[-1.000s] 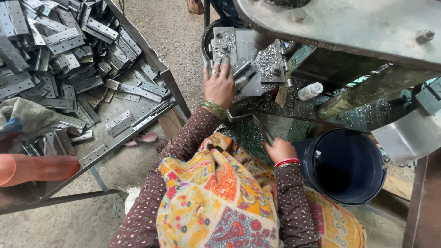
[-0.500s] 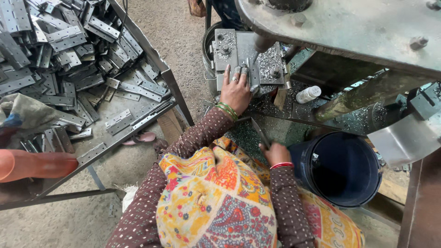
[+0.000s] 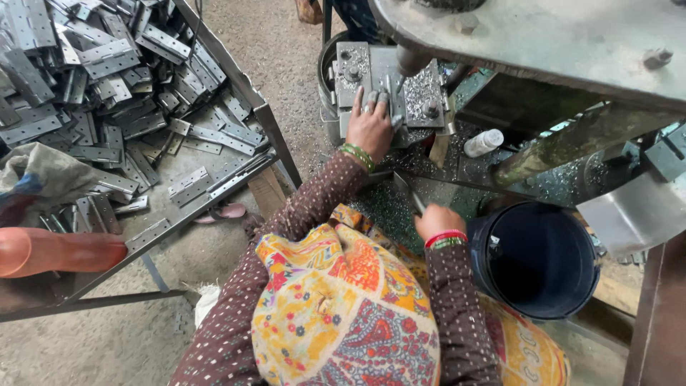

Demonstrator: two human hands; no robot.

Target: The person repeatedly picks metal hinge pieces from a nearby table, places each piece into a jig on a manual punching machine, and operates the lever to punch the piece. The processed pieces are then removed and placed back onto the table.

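Left hand (image 3: 369, 127) lies flat, fingers spread, on the grey press plate (image 3: 389, 89) at far centre. Right hand (image 3: 438, 220) grips a narrow metal strip (image 3: 407, 191), long axis running near-right to far-left.

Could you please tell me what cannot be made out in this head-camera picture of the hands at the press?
- Right hand: its grip is turned away; what it holds cannot be told.
- Left hand: covers the metal piece on the press block.
- Bucket: inside too dark.
- Hinge pile: cut off by the left edge.
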